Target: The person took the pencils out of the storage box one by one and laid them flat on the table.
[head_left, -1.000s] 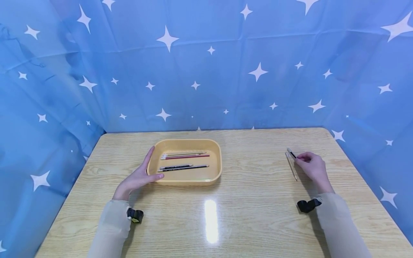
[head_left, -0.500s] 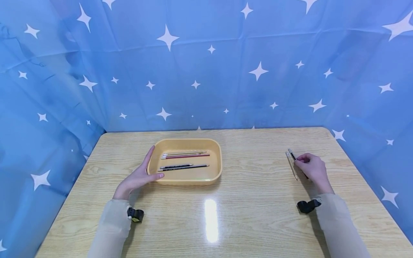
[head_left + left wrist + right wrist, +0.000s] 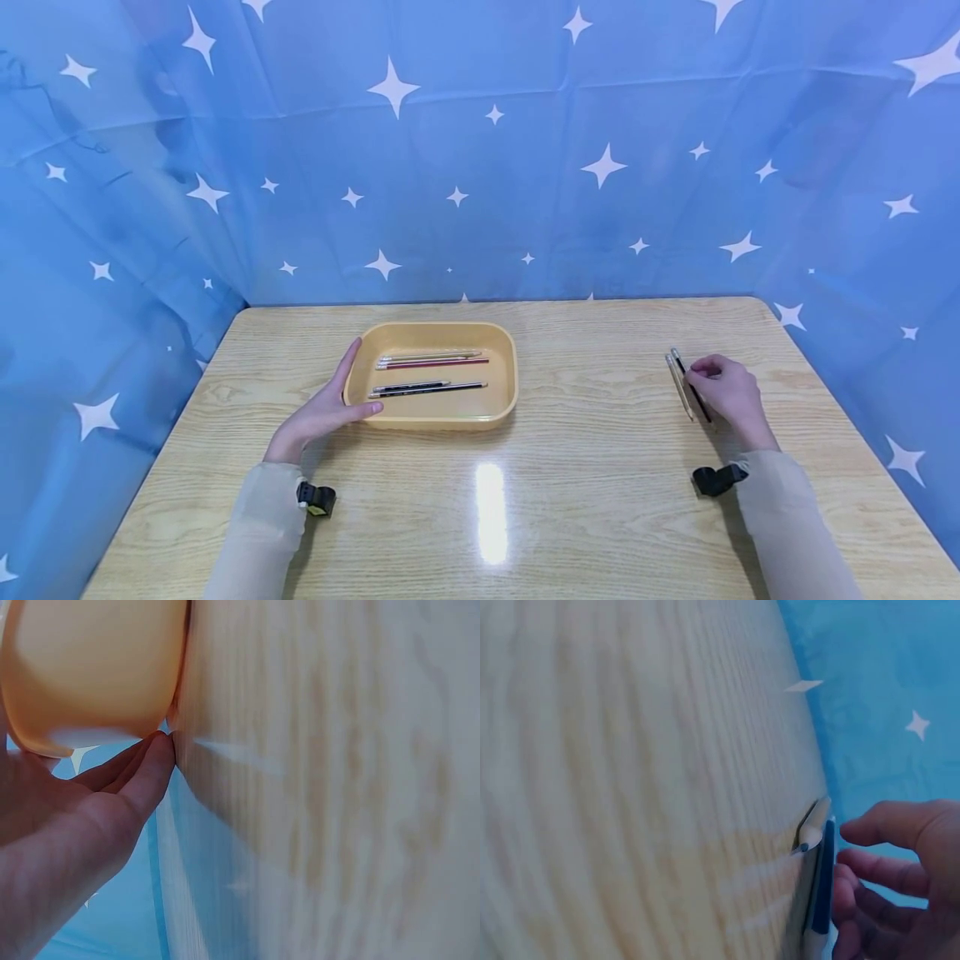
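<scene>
At the left, the left hand [image 3: 326, 408] grips a yellow plastic tray [image 3: 506, 367] by its left end, thumb over the front rim; in the left wrist view its fingers [image 3: 146, 772] bend against the outer wall. Inside the tray lie several pencils: a red one [image 3: 435, 363] and gold one behind, black ones [image 3: 457, 387] in front. Far right, a light wood-coloured pencil [image 3: 678, 387] lies on the table with a black pencil [image 3: 703, 402] beside it. The right hand [image 3: 727, 392] is at the black pencil, fingers loosely bent, thumb and fingertips apart in the right wrist view.
A light wood table [image 3: 585, 467] spans the view, with a bright light reflection [image 3: 491, 512] near its front middle. Behind and beside it hangs a blue curtain [image 3: 525, 208] with white stars. Each wrist carries a small black camera [image 3: 718, 479].
The black pencil has come down and turned to lie alongside the light pencil, and the right hand's fingers have loosened from it. The left hand and tray have stayed in place.
</scene>
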Available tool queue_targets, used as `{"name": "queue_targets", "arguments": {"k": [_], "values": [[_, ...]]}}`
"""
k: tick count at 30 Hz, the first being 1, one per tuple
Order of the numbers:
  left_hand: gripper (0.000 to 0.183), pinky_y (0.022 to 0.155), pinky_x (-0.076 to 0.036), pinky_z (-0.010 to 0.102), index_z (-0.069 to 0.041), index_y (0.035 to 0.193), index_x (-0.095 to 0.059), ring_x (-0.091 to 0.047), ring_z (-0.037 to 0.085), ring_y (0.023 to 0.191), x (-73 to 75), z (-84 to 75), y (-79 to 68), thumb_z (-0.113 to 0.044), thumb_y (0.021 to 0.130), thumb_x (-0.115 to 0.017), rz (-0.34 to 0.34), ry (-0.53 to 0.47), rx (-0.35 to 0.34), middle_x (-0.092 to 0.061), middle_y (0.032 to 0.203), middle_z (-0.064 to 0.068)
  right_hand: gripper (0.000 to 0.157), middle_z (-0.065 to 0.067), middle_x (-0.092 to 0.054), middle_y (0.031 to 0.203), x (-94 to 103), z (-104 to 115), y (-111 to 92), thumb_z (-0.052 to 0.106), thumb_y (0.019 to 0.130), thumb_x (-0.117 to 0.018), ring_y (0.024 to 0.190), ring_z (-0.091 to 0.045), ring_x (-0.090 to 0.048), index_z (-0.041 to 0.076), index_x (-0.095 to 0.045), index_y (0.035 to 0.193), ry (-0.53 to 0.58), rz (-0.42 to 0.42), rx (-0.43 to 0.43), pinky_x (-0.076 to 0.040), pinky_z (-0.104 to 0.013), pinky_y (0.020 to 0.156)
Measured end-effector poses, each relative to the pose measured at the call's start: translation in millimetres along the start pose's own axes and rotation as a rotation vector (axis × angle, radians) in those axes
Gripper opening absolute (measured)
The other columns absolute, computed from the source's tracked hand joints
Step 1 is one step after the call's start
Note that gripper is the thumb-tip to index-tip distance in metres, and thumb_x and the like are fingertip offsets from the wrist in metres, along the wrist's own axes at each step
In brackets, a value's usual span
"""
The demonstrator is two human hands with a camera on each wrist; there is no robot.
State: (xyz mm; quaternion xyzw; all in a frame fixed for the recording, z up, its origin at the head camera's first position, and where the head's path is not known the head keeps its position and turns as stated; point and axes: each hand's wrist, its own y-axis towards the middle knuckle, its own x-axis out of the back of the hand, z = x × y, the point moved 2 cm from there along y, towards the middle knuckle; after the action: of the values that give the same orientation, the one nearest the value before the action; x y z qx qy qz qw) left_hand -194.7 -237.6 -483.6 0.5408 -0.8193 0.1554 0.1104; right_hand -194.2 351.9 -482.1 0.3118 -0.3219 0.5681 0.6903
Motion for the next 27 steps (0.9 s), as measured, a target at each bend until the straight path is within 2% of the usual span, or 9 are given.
{"name": "queue_targets", "arguments": {"k": [5, 9, 19, 24, 27], "values": [[0.108, 0.107, -0.013, 0.063, -0.036, 0.154, 0.008, -0.008, 0.043, 0.141, 0.0, 0.5, 0.0, -0.024, 0.086, -0.074, -0.004, 0.012, -0.002, 0.006, 0.160, 0.013, 0.031, -0.022, -0.060, 0.101, 3.7, 12, -2, 0.020, 0.097, -0.056, 0.092, -0.038, -0.059, -0.008, -0.060, 0.111, 0.033, 0.004, 0.035, -0.045, -0.033, 0.065], [0.108, 0.107, -0.013, 0.063, -0.034, 0.155, 0.008, -0.008, 0.043, 0.141, -0.2, 0.7, 0.3, -0.024, 0.086, -0.074, -0.007, 0.012, 0.000, 0.006, 0.160, 0.013, 0.032, -0.023, -0.060, 0.102, 4.6, 25, -2, 0.020, 0.098, -0.055, 0.093, -0.040, -0.059, -0.008, -0.059, 0.113, 0.063, 0.017, 0.091, -0.046, -0.034, 0.068], [0.107, 0.107, -0.012, 0.063, -0.035, 0.154, 0.008, -0.007, 0.042, 0.141, -0.6, 0.9, 0.3, -0.025, 0.086, -0.074, -0.011, 0.012, 0.005, 0.006, 0.160, 0.013, 0.029, -0.018, -0.061, 0.099, -12.4, 54, -3, 0.017, 0.097, -0.057, 0.088, -0.032, -0.058, -0.006, -0.059, 0.115, 0.127, 0.074, 0.208, -0.045, -0.025, 0.063], [0.107, 0.107, -0.012, 0.064, -0.036, 0.154, 0.009, -0.006, 0.044, 0.141, -0.4, -0.1, 0.1, -0.026, 0.086, -0.074, -0.012, 0.016, 0.008, 0.007, 0.160, 0.015, 0.025, -0.018, -0.063, 0.097, -23.9, 67, -4, 0.012, 0.096, -0.059, 0.089, -0.035, -0.060, -0.007, -0.060, 0.112, 0.149, 0.100, 0.257, -0.048, -0.031, 0.068], [0.107, 0.107, -0.012, 0.064, -0.034, 0.155, 0.009, -0.005, 0.044, 0.141, -0.3, -0.5, -0.1, -0.026, 0.086, -0.073, -0.009, 0.009, 0.006, 0.007, 0.159, 0.017, 0.024, -0.017, -0.064, 0.095, -31.1, 75, -4, 0.010, 0.095, -0.060, 0.086, -0.034, -0.061, -0.007, -0.060, 0.112, 0.147, 0.116, 0.285, -0.046, -0.038, 0.074]]}}
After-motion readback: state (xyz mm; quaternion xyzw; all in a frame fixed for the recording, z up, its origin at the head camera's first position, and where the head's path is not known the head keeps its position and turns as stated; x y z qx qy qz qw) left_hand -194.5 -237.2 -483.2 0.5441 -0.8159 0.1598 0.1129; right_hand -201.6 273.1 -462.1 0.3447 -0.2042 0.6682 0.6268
